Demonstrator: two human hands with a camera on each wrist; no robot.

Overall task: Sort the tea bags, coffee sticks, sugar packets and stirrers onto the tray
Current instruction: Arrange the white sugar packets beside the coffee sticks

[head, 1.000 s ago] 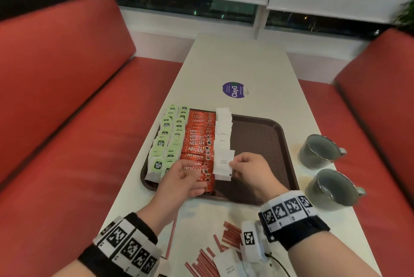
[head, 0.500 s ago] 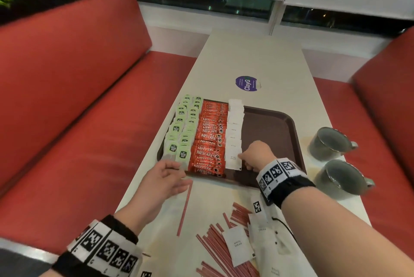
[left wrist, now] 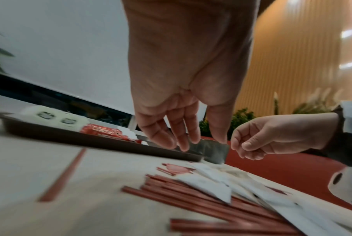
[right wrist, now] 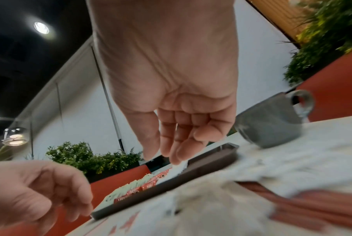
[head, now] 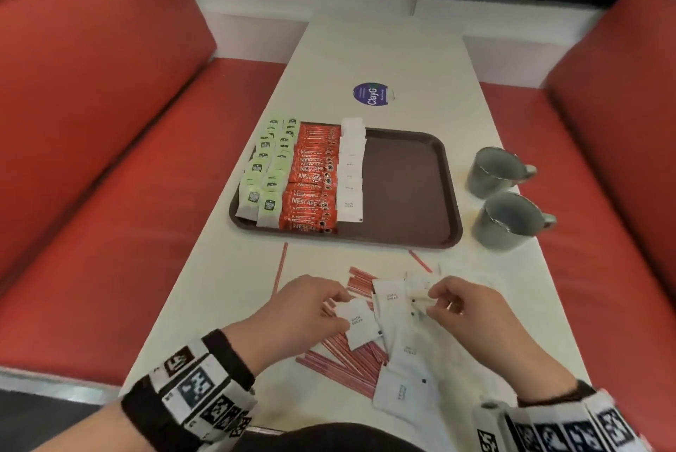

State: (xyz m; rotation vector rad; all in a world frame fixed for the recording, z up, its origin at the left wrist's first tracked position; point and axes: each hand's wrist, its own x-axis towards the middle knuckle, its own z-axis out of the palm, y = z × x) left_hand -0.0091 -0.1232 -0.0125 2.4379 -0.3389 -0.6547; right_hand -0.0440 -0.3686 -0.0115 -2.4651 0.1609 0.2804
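Head view puts both your hands over the loose sugar packets (head: 360,323) on the bench (head: 380,56); wrist views show left hand (left wrist: 183,89) and right hand (right wrist: 171,89) loosely spread, gripping nothing.

On the white table (head: 384,56) a dark brown tray (head: 409,188) carries green-and-white tea bags (head: 265,173), red-orange coffee sticks (head: 311,177) and white sugar packets (head: 350,173), with red stirrers (head: 344,360) near, grey mugs (head: 501,195) right, red benches (head: 91,122) flanking.

Matt plastic tray (head: 448,173), paper sugar packets (head: 350,173)
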